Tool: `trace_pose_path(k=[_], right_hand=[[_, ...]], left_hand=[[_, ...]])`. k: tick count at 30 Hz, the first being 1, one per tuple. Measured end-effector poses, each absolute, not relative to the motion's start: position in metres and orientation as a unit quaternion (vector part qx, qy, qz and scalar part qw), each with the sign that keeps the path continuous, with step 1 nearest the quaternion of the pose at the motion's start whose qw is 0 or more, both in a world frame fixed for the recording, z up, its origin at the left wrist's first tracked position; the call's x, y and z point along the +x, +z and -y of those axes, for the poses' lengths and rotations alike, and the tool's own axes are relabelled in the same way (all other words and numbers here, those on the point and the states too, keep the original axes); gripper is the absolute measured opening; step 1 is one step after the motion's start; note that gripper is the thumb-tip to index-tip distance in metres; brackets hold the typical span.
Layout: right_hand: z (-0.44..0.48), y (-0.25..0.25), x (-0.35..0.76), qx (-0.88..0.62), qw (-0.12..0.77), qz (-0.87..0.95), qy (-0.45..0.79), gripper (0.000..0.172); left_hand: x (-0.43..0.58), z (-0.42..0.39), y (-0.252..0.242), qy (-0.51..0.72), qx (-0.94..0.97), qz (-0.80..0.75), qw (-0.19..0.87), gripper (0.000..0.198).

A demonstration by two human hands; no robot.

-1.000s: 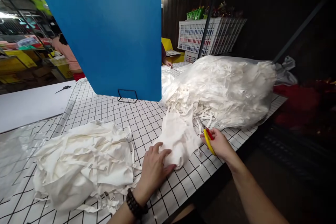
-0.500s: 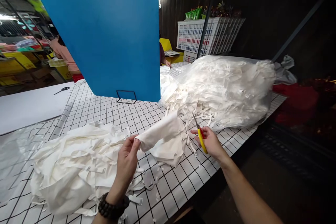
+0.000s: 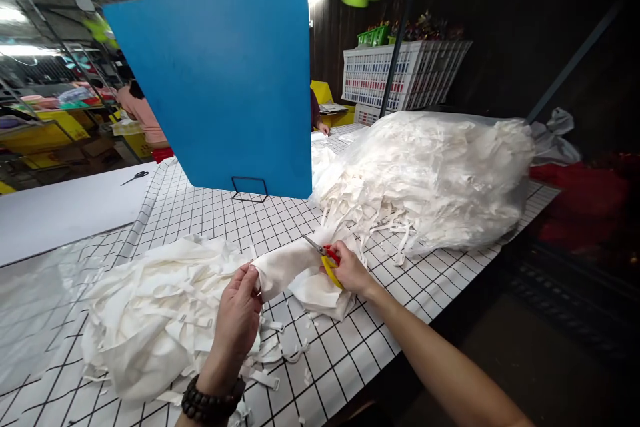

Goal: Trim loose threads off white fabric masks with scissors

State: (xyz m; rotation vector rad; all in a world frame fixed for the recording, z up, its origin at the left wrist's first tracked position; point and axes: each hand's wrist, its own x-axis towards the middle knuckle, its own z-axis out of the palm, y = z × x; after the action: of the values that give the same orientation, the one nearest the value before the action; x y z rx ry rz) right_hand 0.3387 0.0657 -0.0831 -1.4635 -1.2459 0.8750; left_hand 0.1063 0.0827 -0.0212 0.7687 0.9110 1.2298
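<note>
Trimming a white fabric piece at the bench. My left hand (image 3: 240,310) pinches one end of the white fabric piece (image 3: 287,265) between thumb and fingers (image 3: 249,278), lifting it just clear of the gridded bench (image 3: 210,213) so that it runs taut toward my right. My right hand (image 3: 350,271) is clenched around the yellow-and-red scissors (image 3: 326,259), whose blades point left and lie against the upper edge of the piece; whether the blades stand parted or closed I cannot tell. The far end of the piece drapes onto the bench under my right hand. To my left lies a loose heap of white pieces (image 3: 160,313) with cut strips (image 3: 280,347) scattered at its near side; to my right, well apart, a clear bag of white pieces (image 3: 435,173). A blue screen (image 3: 220,87) stands behind.

I judge the step in hand to be the cut itself: piece presented, blades at its edge. The next move calls for steady tension from the left and the blades kept along the edge, clear of my left fingertips.
</note>
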Motion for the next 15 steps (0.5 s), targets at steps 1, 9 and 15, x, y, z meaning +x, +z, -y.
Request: trace_pose_path(k=[1, 9, 15], right_hand=[[-0.065, -0.081, 0.336, -0.587, 0.493, 0.518, 0.379, 0.033], [-0.034, -0.055, 0.311, -0.469, 0.520, 0.509, 0.501, 0.042], [-0.034, -0.054, 0.265, -0.464, 0.503, 0.480, 0.549, 0.047]], left_hand=[[0.104, -0.081, -0.016, 0.551, 0.330, -0.398, 0.655, 0.019], [0.085, -0.079, 0.030, 0.610, 0.313, -0.341, 0.643, 0.016], [0.098, -0.078, 0.049, 0.624, 0.309, -0.318, 0.644, 0.016]])
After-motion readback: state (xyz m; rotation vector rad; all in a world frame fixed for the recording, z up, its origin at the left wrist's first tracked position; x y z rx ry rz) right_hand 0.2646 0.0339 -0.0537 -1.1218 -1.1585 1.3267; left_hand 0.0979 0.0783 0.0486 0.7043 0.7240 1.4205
